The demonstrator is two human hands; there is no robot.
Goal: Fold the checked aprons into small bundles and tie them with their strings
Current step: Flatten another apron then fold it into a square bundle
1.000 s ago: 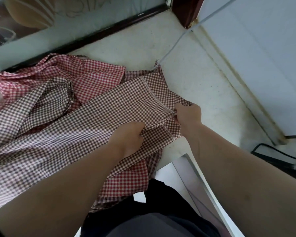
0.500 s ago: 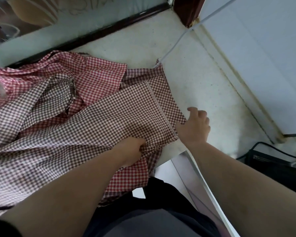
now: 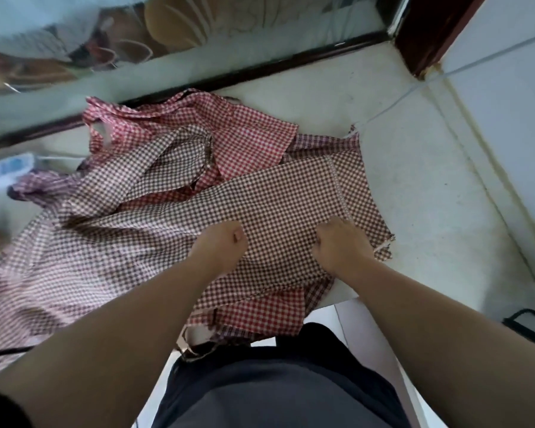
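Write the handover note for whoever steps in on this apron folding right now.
Left hand: fingers curled, gripping the brown-and-white checked apron near its middle.
Right hand: gripping the same apron closer to its right edge.
Things: that apron lies spread across the white worktop, on top of a crumpled red-and-white checked apron.
Done: one flat fold at most; no bundle made, nothing tied.
Left: fold the brown apron small, tie it with its strings, then do the red one.

Fingertips of left hand (image 3: 221, 244) and right hand (image 3: 342, 245) out of sight in brown apron (image 3: 275, 196).
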